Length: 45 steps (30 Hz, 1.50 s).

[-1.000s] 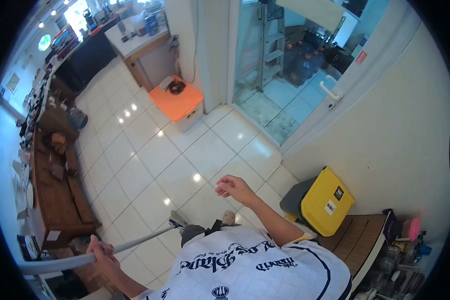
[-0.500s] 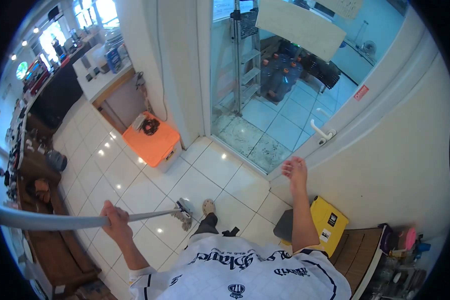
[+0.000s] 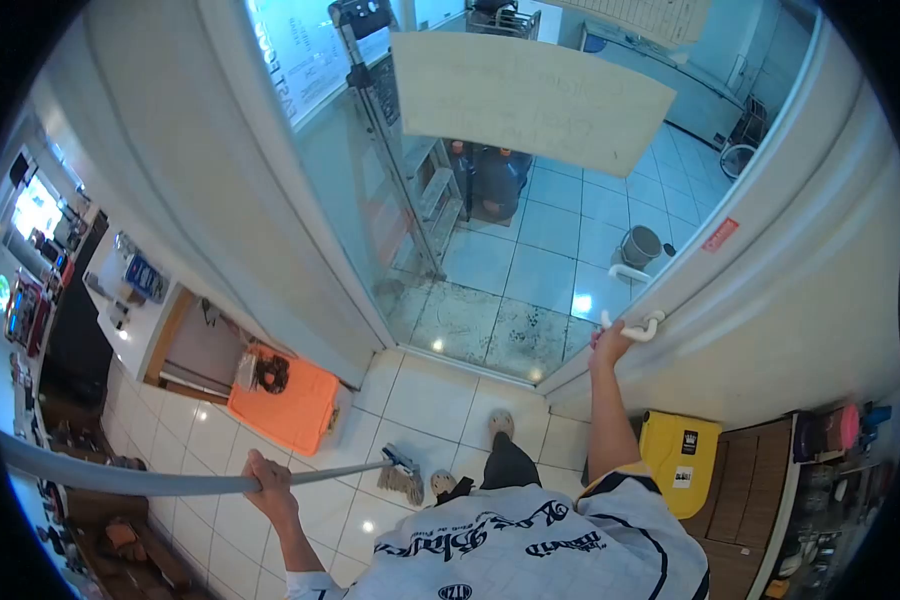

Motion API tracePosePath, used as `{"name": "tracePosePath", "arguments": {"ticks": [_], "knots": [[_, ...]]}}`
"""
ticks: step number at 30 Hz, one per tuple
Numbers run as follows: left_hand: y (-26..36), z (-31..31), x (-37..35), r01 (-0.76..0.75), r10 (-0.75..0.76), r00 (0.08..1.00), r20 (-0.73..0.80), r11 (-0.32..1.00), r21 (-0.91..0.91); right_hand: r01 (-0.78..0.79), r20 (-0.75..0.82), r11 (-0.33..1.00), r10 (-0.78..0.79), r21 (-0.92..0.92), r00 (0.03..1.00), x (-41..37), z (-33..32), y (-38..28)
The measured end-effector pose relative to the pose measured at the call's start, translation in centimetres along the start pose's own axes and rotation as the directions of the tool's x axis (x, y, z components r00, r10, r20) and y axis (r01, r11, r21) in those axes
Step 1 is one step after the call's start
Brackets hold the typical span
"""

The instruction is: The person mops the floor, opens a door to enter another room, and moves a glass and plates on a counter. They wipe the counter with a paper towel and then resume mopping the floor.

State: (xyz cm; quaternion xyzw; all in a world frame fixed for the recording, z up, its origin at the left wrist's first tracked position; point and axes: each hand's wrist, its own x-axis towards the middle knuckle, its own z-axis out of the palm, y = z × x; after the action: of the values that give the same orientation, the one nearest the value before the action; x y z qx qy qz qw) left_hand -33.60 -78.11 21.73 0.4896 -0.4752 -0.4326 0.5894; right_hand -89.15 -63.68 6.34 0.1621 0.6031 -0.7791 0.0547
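My left hand [image 3: 270, 485] is closed around the grey handle of a mop [image 3: 150, 484], which slants across in front of me. The mop's stringy head [image 3: 400, 482] rests on the tiles beside my shoes. On the right, my arm reaches forward and my right hand [image 3: 610, 345] is closed on the white door handle [image 3: 648, 326]. That lever sits on the white frame of a glass door [image 3: 530, 260]. Part of the lever is hidden by my fingers.
An orange-lidded box [image 3: 295, 405] stands left of the doorway, and a yellow bin [image 3: 678, 460] at my right. Through the glass I see a grey bucket [image 3: 640, 245], a stepladder [image 3: 435, 200] and large water bottles [image 3: 498, 180]. A wooden cabinet [image 3: 745, 510] is beyond the bin.
I have come closer to the glass door. My right hand went from hanging free to holding the door handle. The mop moved along with me in my left hand.
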Motion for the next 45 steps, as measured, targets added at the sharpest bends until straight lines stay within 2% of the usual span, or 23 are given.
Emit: {"name": "tracePosePath", "arguments": {"ticks": [2, 3, 5, 8, 10, 11, 12, 13, 14, 15, 17, 19, 21, 23, 26, 28, 32, 35, 39, 45], "knots": [[-0.7, 2.6, 1.3, -0.010, 0.010, 1.000, -0.009, 0.998, 0.056, 0.273, -0.098, 0.952, -0.288, -0.141, 0.953, -0.6, 0.1, 1.1], [-1.1, 3.8, 1.9, -0.003, 0.004, 1.000, -0.014, 0.998, 0.065, 0.443, -0.110, 0.856, -0.484, -0.265, 0.868, 0.1, 0.0, 1.8], [-2.1, 6.3, 2.9, 0.012, -0.009, 0.999, -0.035, 0.997, 0.077, 0.689, -0.043, 0.534, -0.804, -0.490, 0.593, 2.6, 0.2, 3.1], [-3.2, 10.9, 3.6, -0.017, 0.024, 0.998, -0.053, 0.990, 0.140, 0.539, -0.042, 0.771, -0.585, -0.339, 0.810, 5.2, 0.7, 3.1], [-4.1, 13.6, 4.3, 0.003, -0.003, 1.000, -0.002, 0.993, 0.117, 0.456, -0.043, 0.776, -0.524, -0.436, 0.851, 9.2, 1.0, 4.9], [-5.0, 15.0, 4.6, 0.026, -0.031, 0.999, 0.042, 0.994, 0.106, 0.382, -0.025, 0.846, -0.421, -0.373, 0.907, 11.3, 1.3, 5.8], [-5.7, 16.8, 5.2, 0.048, -0.049, 0.999, 0.004, 0.988, 0.144, 0.326, -0.033, 0.889, -0.355, -0.322, 0.934, 12.1, 2.9, 4.9], [-6.6, 17.6, 5.7, 0.027, -0.035, 0.996, 0.081, 0.995, 0.098, 0.265, -0.040, 0.925, -0.286, -0.271, 0.957, 12.6, 4.6, 3.7], [-6.2, 19.9, 5.4, 0.043, -0.044, 0.999, 0.006, 0.989, 0.139, 0.202, -0.047, 0.955, -0.217, -0.220, 0.975, 13.1, 6.4, 2.5], [-6.7, 20.4, 6.0, 0.064, -0.074, 0.996, 0.043, 0.976, 0.206, 0.018, 0.020, 1.000, -0.017, -0.020, 1.000, 10.8, 8.8, -2.3], [-8.1, 21.7, 6.6, 0.128, -0.125, 0.992, -0.027, 0.957, 0.261, 0.073, 0.120, 0.994, -0.063, -0.080, 0.991, 11.8, 11.1, -4.7], [-9.3, 24.2, 6.9, 0.141, -0.134, 0.990, -0.044, 0.942, 0.306, 0.034, 0.208, 0.994, -0.011, -0.105, 0.978, 14.2, 12.9, -5.4], [-10.3, 25.9, 7.0, 0.147, -0.143, 0.989, -0.040, 0.925, 0.350, 0.030, 0.165, 0.995, -0.014, -0.096, 0.986, 15.9, 15.4, -5.8], [-11.3, 27.9, 6.8, 0.151, -0.156, 0.988, -0.020, 0.904, 0.400, 0.039, 0.191, 0.997, -0.026, -0.064, 0.981, 18.3, 17.4, -4.9], [-12.9, 30.1, 6.6, 0.157, -0.182, 0.983, 0.010, 0.876, 0.456, -0.046, 0.172, 0.998, 0.053, -0.044, 0.984, 19.7, 20.4, -5.8], [-13.8, 31.1, 6.5, 0.159, -0.204, 0.978, 0.039, 0.858, 0.488, -0.024, 0.219, 0.997, 0.038, -0.067, 0.975, 21.0, 21.6, -5.7], [-15.4, 33.1, 5.9, 0.154, -0.243, 0.965, 0.101, 0.834, 0.530, -0.032, 0.288, 0.997, 0.049, -0.066, 0.956, 22.5, 23.4, -5.7], [-16.2, 34.4, 5.7, 0.145, -0.270, 0.951, 0.154, 0.822, 0.550, -0.041, 0.263, 0.996, 0.060, -0.079, 0.963, 22.9, 24.3, -6.0], [-17.6, 35.9, 4.9, 0.119, -0.297, 0.930, 0.217, 0.801, 0.587, -0.044, 0.380, 0.999, 0.046, -0.014, 0.924, 23.1, 24.0, -6.1], [-19.2, 36.9, 3.9, 0.089, -0.341, 0.895, 0.287, 0.767, 0.636, -0.032, 0.480, 0.990, 0.097, -0.140, 0.872, 23.0, 23.0, -5.5]]}}
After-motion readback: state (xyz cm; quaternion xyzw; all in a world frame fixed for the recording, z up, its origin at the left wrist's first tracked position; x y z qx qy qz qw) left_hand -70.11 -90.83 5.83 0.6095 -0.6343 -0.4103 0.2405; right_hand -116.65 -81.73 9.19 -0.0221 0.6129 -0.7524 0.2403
